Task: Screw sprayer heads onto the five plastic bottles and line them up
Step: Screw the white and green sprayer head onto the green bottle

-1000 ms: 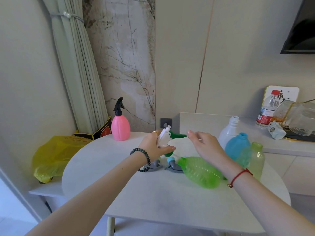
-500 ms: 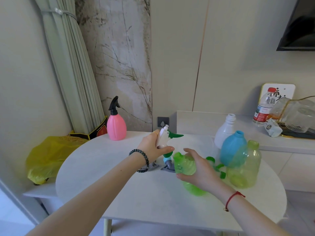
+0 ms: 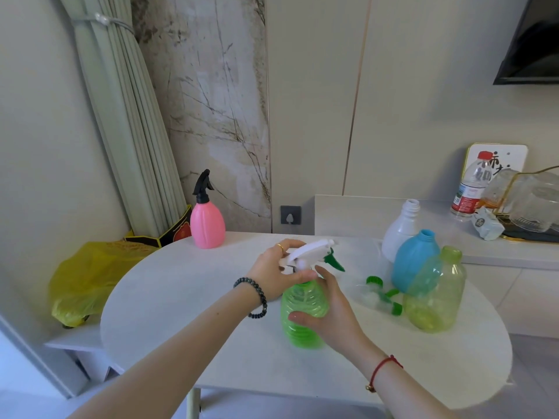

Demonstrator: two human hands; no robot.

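Green bottle (image 3: 304,316), ribbed and translucent, stood upright over the middle of the tabletop (image 3: 181,297). The right grip (image 3: 329,313) was wrapped round its body from the right, thumb across the front, with a red cord at the wrist. At the green bottle's neck, the left grip (image 3: 278,273) clasped a white sprayer head (image 3: 308,252) with a green nozzle, set on the mouth. I could not tell whether the threads had caught. A dark bead bracelet circled that wrist.

Just right of the green bottle, loose sprayer heads (image 3: 381,294) with green collars lay on the tabletop. Beyond them to the right stood a yellow-green bottle (image 3: 435,297), open-necked, close against a blue bottle (image 3: 414,258) behind it; whether they touched I could not tell. A white bottle (image 3: 399,234), also uncapped, stood farther back again.

Well behind and left of the green bottle, a pink bottle (image 3: 207,225) with a black sprayer head fitted stood near the tabletop's rear edge. Off to the left lay a yellow bag (image 3: 87,276). Far back and right stood a red-capped water bottle (image 3: 472,189).
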